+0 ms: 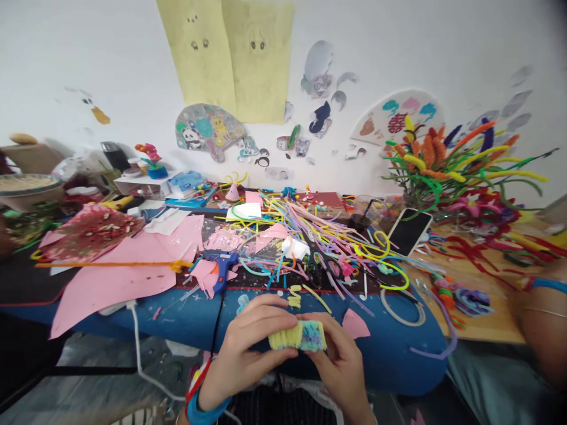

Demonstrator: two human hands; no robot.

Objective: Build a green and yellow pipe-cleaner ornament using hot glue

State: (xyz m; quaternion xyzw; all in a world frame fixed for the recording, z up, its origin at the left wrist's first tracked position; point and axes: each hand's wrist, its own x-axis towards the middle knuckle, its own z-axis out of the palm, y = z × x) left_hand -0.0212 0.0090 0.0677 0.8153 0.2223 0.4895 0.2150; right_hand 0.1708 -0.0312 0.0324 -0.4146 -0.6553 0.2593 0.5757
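Observation:
Between my two hands is a small block of fuzzy pipe cleaners (286,337), yellow on its left part and blue with purple on its right. My left hand (248,333) grips the yellow end between thumb and fingers. At the other end, my right hand (336,348) pinches the blue part. The piece is held above the front edge of the blue-covered table (398,366). Just beyond it lies a short zigzag of yellow pipe cleaner (295,296). A pink paper scrap (355,324) rests to the right of my right hand.
A blue glue gun (222,268) lies left of centre with its cord hanging down. Loose pipe cleaners (305,224) are heaped across the table. Pink sheets (119,277) cover the left. A phone (411,230) leans at right, near another person's arm (547,319).

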